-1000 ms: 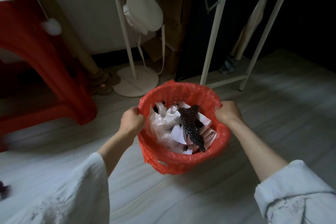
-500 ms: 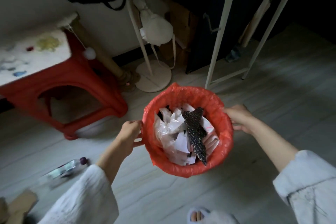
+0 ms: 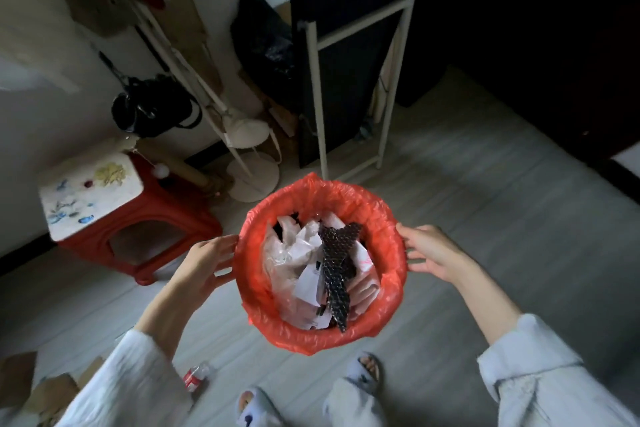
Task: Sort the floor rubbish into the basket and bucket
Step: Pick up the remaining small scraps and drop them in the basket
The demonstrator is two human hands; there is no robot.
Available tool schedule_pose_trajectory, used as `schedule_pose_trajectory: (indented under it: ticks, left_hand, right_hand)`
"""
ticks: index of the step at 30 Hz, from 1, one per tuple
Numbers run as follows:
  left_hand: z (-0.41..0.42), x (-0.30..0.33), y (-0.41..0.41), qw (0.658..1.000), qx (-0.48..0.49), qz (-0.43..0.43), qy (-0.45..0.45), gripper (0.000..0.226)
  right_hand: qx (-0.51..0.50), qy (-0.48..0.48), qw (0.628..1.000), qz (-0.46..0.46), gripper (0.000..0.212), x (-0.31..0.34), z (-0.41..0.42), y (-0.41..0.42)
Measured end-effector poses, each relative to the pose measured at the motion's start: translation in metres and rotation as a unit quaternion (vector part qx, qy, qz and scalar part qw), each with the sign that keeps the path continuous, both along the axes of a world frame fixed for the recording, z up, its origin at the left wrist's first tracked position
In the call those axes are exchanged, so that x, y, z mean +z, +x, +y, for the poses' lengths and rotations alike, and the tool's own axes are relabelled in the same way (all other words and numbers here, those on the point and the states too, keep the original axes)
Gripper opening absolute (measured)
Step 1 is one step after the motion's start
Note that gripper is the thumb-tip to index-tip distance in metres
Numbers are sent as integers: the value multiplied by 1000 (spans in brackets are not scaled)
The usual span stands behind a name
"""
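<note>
The bucket [image 3: 388,274], lined with a red plastic bag, is held up above the grey floor. It is filled with white plastic bags, paper scraps and a strip of black bubble wrap [image 3: 337,274]. My left hand [image 3: 204,263] presses on the left side of the rim with its fingers spread. On the opposite side, my right hand [image 3: 431,250] holds the rim the same way. A small plastic bottle [image 3: 194,378] with a red label lies on the floor at the lower left, beside pieces of brown cardboard [image 3: 38,388]. No basket is in view.
A red stool [image 3: 138,225] with a white patterned top stands left of the bucket. Behind it are a coat stand base [image 3: 252,177], a black handbag [image 3: 152,111], a black rubbish bag [image 3: 263,45] and a white rack [image 3: 318,97]. My slippered feet [image 3: 363,371] are just below the bucket.
The view has risen well above the stool and floor. The bucket came up with both hands, whose fingers went from gripping the rim to spread on its sides. Bottle, cardboard and feet came into view.
</note>
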State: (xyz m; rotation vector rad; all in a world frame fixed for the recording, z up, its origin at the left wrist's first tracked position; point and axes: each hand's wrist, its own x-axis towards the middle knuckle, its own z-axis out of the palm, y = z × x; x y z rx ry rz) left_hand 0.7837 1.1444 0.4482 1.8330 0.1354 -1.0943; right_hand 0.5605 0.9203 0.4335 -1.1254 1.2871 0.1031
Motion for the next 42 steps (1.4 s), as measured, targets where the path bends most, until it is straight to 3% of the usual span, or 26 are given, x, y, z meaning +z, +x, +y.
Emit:
schedule_pose_trajectory:
  ticks: [9,16,25,32,35,39,42]
  left_hand:
    - [-159,68,-90,994,-82,-37,-55,17]
    - [-306,68,-154,986,-143,-34,-78,23]
    - [-520,24,-235,985,-161,14,-65,21]
    - [-677,7,-306,975,-214,50,-36,16]
    - [-730,2,-337,973,-219,67,-21,18]
    - [-813,-19,-391,975,-216,49,-7,19]
    - [-871,-47,-436,976,-209,54,18,21]
  right_hand:
    - [-105,-44,993,-27,23,73,-102,-126]
    - [-208,-76,975,-15,22,84,-199,-217]
    - [-255,-81,963,36,29,70,-384,-304]
    - [-284,-132,944,106,48,50,-516,-387]
    - [-274,-133,946,110,44,37,-565,-418]
    - [-263,-116,952,108,30,2,-653,-465]
    - [-226,-101,958,146,46,-49,-716,-504]
